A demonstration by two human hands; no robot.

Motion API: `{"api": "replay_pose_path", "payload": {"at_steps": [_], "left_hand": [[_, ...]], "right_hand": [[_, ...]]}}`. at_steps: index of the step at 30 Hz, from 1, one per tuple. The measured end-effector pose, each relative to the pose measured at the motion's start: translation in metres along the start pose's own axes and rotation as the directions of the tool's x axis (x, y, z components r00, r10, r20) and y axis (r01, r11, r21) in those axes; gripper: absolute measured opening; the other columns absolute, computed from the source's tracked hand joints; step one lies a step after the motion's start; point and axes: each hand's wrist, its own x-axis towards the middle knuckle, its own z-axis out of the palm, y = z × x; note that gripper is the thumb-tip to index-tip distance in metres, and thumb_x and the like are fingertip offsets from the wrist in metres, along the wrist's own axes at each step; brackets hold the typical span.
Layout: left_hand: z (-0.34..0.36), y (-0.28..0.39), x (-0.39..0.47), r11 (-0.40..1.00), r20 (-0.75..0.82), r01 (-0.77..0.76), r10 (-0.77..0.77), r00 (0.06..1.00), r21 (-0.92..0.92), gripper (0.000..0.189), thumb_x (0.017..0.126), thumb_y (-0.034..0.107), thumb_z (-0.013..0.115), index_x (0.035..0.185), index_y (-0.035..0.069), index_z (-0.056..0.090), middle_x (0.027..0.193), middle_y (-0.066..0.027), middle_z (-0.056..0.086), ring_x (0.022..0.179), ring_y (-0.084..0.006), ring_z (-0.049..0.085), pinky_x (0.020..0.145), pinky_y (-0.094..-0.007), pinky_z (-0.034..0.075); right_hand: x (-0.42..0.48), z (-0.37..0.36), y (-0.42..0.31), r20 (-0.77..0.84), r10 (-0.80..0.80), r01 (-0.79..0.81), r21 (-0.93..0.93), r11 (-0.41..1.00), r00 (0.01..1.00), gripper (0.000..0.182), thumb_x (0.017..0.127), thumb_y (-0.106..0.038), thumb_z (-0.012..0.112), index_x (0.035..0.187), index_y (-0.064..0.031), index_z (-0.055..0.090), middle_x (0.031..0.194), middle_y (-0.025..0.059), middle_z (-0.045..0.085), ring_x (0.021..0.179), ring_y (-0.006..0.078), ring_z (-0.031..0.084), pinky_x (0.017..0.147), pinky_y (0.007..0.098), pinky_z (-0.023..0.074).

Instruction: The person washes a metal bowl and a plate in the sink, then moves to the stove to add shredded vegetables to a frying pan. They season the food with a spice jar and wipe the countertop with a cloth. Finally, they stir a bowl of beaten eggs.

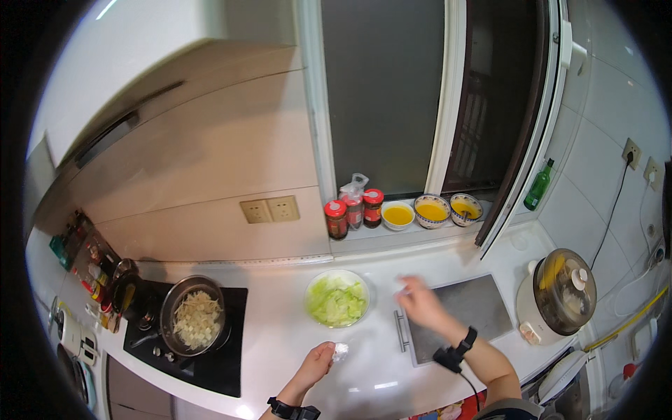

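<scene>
My left hand (pixel 316 363) pinches a small, crinkled, shiny packet or piece of clear plastic (pixel 340 352) between thumb and fingers, above the white countertop (pixel 278 336). What it contains cannot be made out. Just beyond it sits a bowl of torn lettuce leaves (pixel 337 298). My right hand (pixel 420 303), blurred, hovers near the left edge of a grey metal cutting board (pixel 462 315) with a handle. Its fingers look apart and nothing shows in them. Each wrist wears a black strap with a device.
A pan (pixel 192 315) holding white strips and cubes stands on the black cooktop (pixel 231 336). Red-lidded jars (pixel 336 218) and bowls of yellow liquid (pixel 432 211) line the windowsill. At the right are a lidded electric cooker (pixel 562 296) and a green bottle (pixel 539 186).
</scene>
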Motion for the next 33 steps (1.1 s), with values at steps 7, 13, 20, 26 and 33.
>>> {"api": "replay_pose_path", "payload": {"at_steps": [7, 13, 20, 26, 33], "left_hand": [[-0.07, -0.044, -0.123, 0.96, -0.117, -0.267, 0.256, 0.96, -0.087, 0.035, 0.097, 0.033, 0.027, 0.09, 0.007, 0.05, 0.069, 0.0013, 0.046, 0.06, -0.0076, 0.041, 0.055, -0.0216, 0.037], [-0.165, -0.115, -0.288, 0.922, -0.483, -0.355, 0.242, 0.841, -0.156, 0.028, 0.094, 0.025, 0.04, 0.116, 0.008, 0.04, 0.11, -0.0057, 0.051, 0.095, -0.0143, 0.052, 0.078, -0.0305, 0.047], [-0.252, -0.198, -0.46, 0.798, -0.781, -0.455, -0.032, 0.624, -0.396, 0.019, 0.092, 0.026, 0.046, 0.082, 0.01, 0.047, 0.065, 0.0027, 0.045, 0.055, -0.0038, 0.04, 0.048, -0.0192, 0.03], [-0.321, -0.252, -0.542, 0.742, -0.849, -0.468, -0.26, 0.46, -0.481, 0.018, 0.09, 0.027, 0.049, 0.083, 0.01, 0.049, 0.069, 0.0025, 0.047, 0.056, -0.0046, 0.042, 0.047, -0.019, 0.032], [-0.423, -0.354, -0.6, 0.729, -0.894, -0.519, -0.332, 0.303, -0.446, 0.009, 0.087, 0.016, 0.054, 0.088, 0.008, 0.05, 0.076, 0.0001, 0.049, 0.066, -0.0088, 0.049, 0.057, -0.0207, 0.04]], "right_hand": [[-0.121, 0.192, -0.163, 0.401, -0.289, 0.057, 0.501, 0.864, 0.869, 0.031, 0.089, -0.01, 0.048, 0.12, -0.0044, 0.047, 0.105, 0.011, 0.055, 0.087, 0.0179, 0.057, 0.075, 0.0293, 0.0458], [-0.193, 0.318, -0.264, 0.335, -0.411, 0.299, 0.338, 0.893, 0.848, 0.025, 0.087, -0.011, 0.05, 0.11, -0.0026, 0.046, 0.092, 0.0155, 0.059, 0.08, 0.0244, 0.059, 0.072, 0.0306, 0.0468], [-0.31, 0.472, -0.399, 0.745, -0.53, 0.162, 0.512, 0.843, 0.405, 0.028, 0.086, -0.025, 0.053, 0.106, -0.008, 0.042, 0.086, 0.0158, 0.062, 0.078, 0.0338, 0.061, 0.064, 0.0379, 0.0461], [-0.326, 0.584, -0.428, 0.857, -0.483, 0.046, 0.483, 0.875, 0.179, 0.032, 0.085, -0.024, 0.056, 0.109, -0.006, 0.045, 0.087, 0.0096, 0.059, 0.076, 0.0195, 0.058, 0.068, 0.0294, 0.044], [-0.284, 0.773, -0.315, 0.782, 0.296, -0.762, 0.323, 0.561, 0.549, 0.034, 0.09, -0.037, 0.045, 0.104, -0.0063, 0.047, 0.079, 0.0075, 0.059, 0.05, 0.0125, 0.051, 0.042, 0.0283, 0.0458]]}}
